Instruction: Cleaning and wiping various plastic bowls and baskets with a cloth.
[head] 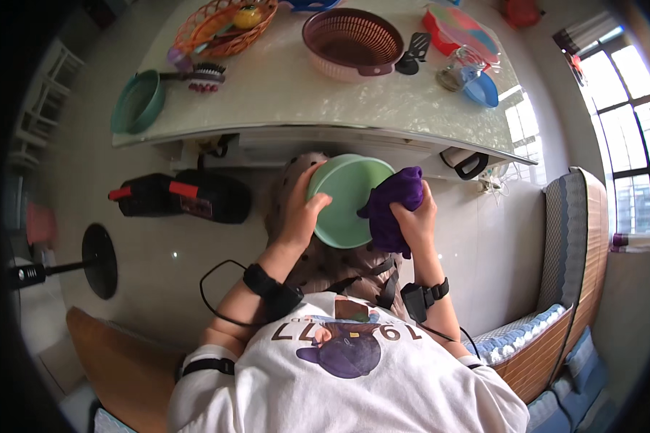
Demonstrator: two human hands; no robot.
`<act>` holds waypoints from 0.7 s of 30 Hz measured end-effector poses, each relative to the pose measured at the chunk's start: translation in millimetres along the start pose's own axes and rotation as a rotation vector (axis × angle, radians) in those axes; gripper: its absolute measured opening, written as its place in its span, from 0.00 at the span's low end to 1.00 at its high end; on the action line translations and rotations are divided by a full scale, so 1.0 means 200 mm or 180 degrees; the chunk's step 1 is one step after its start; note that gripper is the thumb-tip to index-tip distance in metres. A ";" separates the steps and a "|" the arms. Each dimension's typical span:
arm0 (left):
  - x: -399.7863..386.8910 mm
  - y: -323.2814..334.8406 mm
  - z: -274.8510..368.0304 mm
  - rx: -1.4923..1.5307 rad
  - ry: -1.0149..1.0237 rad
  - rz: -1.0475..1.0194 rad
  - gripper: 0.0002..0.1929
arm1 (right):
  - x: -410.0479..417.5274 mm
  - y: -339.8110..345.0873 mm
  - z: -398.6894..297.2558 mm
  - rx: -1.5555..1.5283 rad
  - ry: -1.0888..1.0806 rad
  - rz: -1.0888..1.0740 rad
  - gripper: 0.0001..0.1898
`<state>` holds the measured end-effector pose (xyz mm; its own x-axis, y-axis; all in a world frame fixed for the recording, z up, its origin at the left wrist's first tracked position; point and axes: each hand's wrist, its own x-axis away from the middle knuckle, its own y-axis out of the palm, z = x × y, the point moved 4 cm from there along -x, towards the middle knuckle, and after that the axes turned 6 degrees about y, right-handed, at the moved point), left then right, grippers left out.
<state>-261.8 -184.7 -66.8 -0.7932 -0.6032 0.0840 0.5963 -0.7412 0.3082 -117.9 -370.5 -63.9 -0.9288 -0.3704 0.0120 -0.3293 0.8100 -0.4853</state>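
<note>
A light green plastic bowl [344, 205] is held up over my lap, its open side tilted towards me. My left hand [302, 208] grips its left side, with the thumb over the rim and the other fingers behind the wall. Bunched in my right hand [418, 216] is a purple cloth [392, 208], pressed against the bowl's right rim. One corner of the cloth reaches over the rim into the bowl. The fingers behind the cloth are partly hidden.
Beyond the bowl is a glossy table [260, 105]. On it are a brown colander [352, 46], an orange wicker basket [225, 27], a green basket [138, 103], a hairbrush [206, 77], a black spatula [418, 47] and a blue bowl [482, 89]. Black cases [181, 197] stand on the floor at left.
</note>
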 end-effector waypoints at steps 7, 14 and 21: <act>-0.08 0.02 0.14 -0.0269 -0.0367 -0.1162 0.35 | -0.02 -0.10 -0.12 0.0423 -0.0444 -0.0144 0.24; -0.17 -0.11 -0.07 0.0843 -0.0597 -0.0439 0.29 | -0.13 -0.27 -0.03 -0.1308 -0.0036 0.0222 0.23; -0.15 -0.10 -0.11 0.0547 0.0199 -0.0270 0.28 | -0.11 -0.48 0.09 -0.1655 0.0291 -0.0531 0.22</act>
<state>-248.2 -158.3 -95.3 -0.8273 -0.5618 -0.0066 0.4935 -0.7322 0.4694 -62.4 -448.9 -32.8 -0.8602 -0.4908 0.1388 -0.4924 0.8700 0.0251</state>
